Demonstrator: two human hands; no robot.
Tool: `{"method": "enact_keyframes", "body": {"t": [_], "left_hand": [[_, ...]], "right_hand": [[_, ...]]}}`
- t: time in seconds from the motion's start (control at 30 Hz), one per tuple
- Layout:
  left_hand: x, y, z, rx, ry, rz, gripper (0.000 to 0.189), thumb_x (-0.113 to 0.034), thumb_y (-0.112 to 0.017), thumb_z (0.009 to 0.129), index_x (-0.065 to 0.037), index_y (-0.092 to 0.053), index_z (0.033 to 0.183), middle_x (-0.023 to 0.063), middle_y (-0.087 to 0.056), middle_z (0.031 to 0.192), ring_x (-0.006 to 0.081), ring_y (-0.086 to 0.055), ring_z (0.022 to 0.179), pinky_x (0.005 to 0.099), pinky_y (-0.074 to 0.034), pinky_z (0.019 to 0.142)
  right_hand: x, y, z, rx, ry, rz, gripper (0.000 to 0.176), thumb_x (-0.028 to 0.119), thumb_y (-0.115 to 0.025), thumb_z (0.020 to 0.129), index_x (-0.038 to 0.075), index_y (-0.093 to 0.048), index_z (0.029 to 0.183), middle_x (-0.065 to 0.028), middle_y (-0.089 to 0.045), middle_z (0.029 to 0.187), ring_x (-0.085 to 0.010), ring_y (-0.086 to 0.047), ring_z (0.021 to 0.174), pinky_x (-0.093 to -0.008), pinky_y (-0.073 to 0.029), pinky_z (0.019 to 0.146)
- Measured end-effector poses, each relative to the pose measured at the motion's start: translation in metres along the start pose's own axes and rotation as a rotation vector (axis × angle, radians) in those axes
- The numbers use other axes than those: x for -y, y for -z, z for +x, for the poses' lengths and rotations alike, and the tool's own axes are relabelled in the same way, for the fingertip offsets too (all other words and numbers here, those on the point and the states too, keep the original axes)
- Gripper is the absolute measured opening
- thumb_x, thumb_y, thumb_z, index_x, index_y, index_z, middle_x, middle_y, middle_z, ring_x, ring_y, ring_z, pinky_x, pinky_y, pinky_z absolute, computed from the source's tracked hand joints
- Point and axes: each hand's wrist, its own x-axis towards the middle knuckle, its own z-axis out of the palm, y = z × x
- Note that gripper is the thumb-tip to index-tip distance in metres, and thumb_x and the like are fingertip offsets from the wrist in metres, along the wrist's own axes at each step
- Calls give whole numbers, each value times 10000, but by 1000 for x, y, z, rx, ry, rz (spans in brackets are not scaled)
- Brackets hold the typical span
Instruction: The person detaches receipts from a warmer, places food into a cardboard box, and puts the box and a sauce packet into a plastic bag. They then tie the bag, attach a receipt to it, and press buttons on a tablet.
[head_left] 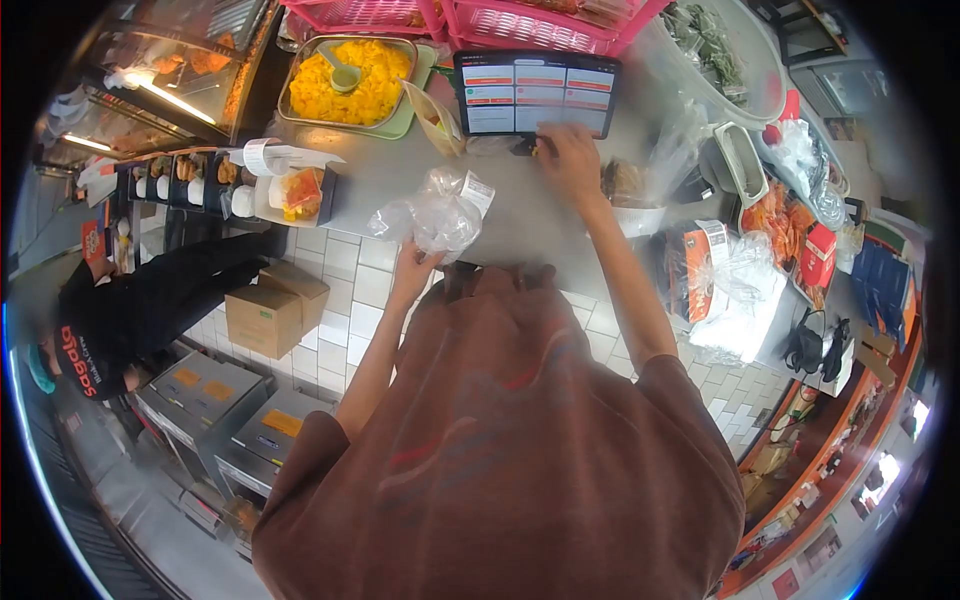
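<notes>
My left hand point(415, 264) pinches the lower edge of a clear plastic bag point(446, 222) on the steel counter point(385, 160). A white printed label point(478, 193) shows at the bag's upper right. My right hand point(570, 162) reaches up to the tablet point(535, 92), its outstretched fingertips at the lower edge of the lit screen. Rows of white panels with orange bars fill that screen. Left of the tablet, a paper packet point(432, 118) leans beside a metal tray of yellow food point(366, 82) with a scoop in it.
Pink baskets point(540, 32) stand behind the tablet. At the left are boxed meals point(302, 193) and a lit display case point(170, 95). Cardboard boxes point(275, 310) sit on the tiled floor near a person in black point(150, 290). Plastic-wrapped packs point(740, 285) lie at the right.
</notes>
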Motion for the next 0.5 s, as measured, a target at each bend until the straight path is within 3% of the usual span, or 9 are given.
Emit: {"method": "enact_keyframes", "body": {"t": [0.5], "left_hand": [[2, 2, 1, 25, 8, -32, 312, 10, -671, 882, 73, -627, 1184, 115, -354, 1476, 250, -591, 1176, 330, -555, 890]], "right_hand": [[-11, 7, 12, 68, -11, -12, 193, 105, -696, 811, 123, -658, 999, -40, -707, 945, -304, -602, 982, -422, -495, 818]]}}
